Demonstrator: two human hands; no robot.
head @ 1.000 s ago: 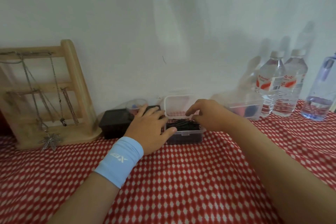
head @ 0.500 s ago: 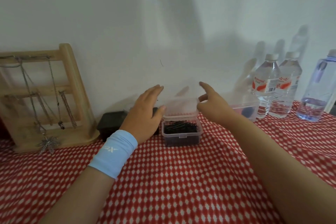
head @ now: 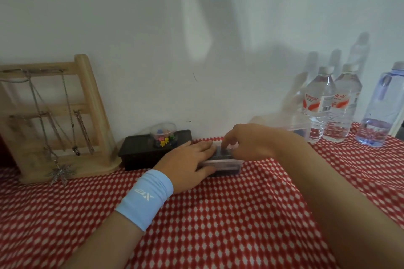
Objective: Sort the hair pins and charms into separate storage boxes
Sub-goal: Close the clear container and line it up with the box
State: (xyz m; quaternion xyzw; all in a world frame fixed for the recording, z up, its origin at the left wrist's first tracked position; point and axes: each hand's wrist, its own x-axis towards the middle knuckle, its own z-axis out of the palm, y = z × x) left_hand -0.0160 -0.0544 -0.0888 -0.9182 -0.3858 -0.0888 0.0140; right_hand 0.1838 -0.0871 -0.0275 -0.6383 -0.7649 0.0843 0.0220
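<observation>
- Light-blue wristband (head: 145, 200) behind the left hand (head: 185, 164) — a white logo, seen upside down, reads roughly "XP".
- Two water bottles' (head: 318, 102) red-and-white labels (head: 343, 103) — the lettering is too blurred to read.

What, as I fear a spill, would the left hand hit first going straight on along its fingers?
Likely the right hand, whose fingertips press the box lid just ahead of the left hand; depth is hard to judge.
</observation>
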